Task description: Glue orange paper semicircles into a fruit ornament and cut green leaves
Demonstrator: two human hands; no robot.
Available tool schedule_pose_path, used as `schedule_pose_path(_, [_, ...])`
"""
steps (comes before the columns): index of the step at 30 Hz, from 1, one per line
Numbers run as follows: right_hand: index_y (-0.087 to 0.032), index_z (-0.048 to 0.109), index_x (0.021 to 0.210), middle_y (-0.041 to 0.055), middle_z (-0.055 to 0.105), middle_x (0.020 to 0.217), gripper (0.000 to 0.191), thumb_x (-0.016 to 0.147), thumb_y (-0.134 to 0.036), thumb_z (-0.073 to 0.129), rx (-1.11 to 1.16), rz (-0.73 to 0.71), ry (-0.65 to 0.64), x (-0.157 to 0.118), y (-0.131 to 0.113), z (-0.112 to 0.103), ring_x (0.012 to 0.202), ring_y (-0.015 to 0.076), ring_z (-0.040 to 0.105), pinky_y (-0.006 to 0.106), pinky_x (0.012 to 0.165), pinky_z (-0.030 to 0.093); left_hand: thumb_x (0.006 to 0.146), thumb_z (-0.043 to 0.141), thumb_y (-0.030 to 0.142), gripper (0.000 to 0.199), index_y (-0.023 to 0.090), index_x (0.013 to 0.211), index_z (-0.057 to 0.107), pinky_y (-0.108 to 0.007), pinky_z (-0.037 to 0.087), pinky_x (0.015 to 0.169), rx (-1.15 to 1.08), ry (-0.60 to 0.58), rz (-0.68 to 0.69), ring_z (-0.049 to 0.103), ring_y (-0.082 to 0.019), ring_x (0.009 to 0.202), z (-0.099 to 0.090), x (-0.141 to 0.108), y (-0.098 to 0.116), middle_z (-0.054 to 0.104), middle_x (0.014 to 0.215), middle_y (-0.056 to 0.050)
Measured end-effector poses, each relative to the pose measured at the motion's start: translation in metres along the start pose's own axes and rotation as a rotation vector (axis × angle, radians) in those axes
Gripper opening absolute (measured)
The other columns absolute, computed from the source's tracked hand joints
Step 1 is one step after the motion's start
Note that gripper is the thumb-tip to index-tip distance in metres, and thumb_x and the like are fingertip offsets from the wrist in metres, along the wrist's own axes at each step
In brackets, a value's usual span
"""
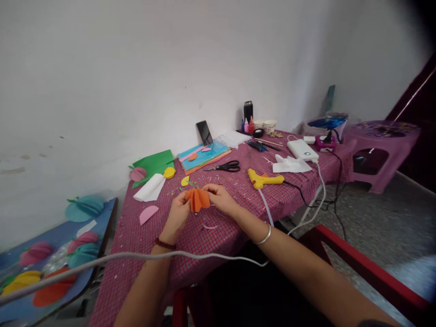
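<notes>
An orange folded paper pumpkin (198, 200) with fanned layers is held just above the checked tablecloth, between both hands. My left hand (179, 210) pinches its left edge, and my right hand (220, 199) grips the upper right side. Small green paper bits lie behind it, beside a yellow paper piece (185, 181). A pink paper half-circle (149, 215) rests left of my left hand. Black-handled scissors (227, 166) lie beyond my hands. To the right, a yellow glue gun (262, 179) lies on its side with a glue stick sticking out.
A white cable (204, 257) crosses in front of my forearms. Green paper (155, 164), coloured sheets (204, 157) and a leaning phone (204, 132) are along the wall. A white power bank (302, 150) sits at right. Finished paper pumpkins lie on a blue table (109, 213) at left.
</notes>
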State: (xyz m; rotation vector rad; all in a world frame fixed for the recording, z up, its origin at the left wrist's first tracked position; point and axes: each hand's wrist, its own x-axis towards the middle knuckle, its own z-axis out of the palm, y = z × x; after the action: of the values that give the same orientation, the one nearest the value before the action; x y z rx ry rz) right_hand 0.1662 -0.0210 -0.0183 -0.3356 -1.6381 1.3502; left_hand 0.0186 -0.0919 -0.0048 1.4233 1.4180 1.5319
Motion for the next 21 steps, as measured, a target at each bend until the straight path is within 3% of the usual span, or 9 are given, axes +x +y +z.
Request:
schedule_pose_path(5, [-0.020,0.053,0.076,-0.0038,0.054,0.067,0.023,0.075,-0.038,0.066,0.165,0.092,-0.072,-0.001,0.003,0.002,0.061,0.0118,0.051,0.024,0.058,0.043,0.064,0.080,0.030,0.023,0.016,0.074,0.065,-0.021,0.041,0.057,-0.163,-0.084,-0.097,0.048,-0.009,0.059,0.000,-0.003,0.000,0.058,0.066,0.003])
schedule_pose_path(14, [-0.021,0.049,0.075,-0.0056,0.048,0.070,0.022,0.076,-0.033,0.067,0.302,0.131,0.093,0.004,0.010,0.008,0.063,0.0103,0.043,0.022,0.060,0.037,0.057,0.084,0.028,0.030,0.016,0.075,0.063,-0.020,0.045,0.060,-0.405,0.074,-0.141,0.053,-0.008,0.061,0.029,0.007,0.007,0.060,0.069,0.004])
schedule_pose_path(18, [-0.020,0.052,0.077,-0.0050,0.053,0.069,0.030,0.068,-0.039,0.074,0.393,0.196,0.043,0.004,0.010,0.006,0.060,0.0101,0.046,0.023,0.059,0.038,0.057,0.083,0.029,0.033,0.016,0.081,0.064,-0.018,0.046,0.058,-0.451,0.123,-0.155,0.055,-0.007,0.060,0.027,0.013,0.009,0.063,0.074,0.003])
schedule_pose_path(21, [-0.018,0.054,0.073,-0.0041,0.054,0.065,0.036,0.063,-0.043,0.079,0.423,0.228,-0.021,0.003,0.009,0.006,0.058,0.0103,0.047,0.023,0.058,0.038,0.061,0.080,0.025,0.031,0.015,0.087,0.064,-0.015,0.038,0.044,-0.444,0.120,-0.190,0.048,-0.004,0.048,0.022,0.010,0.007,0.059,0.068,0.005])
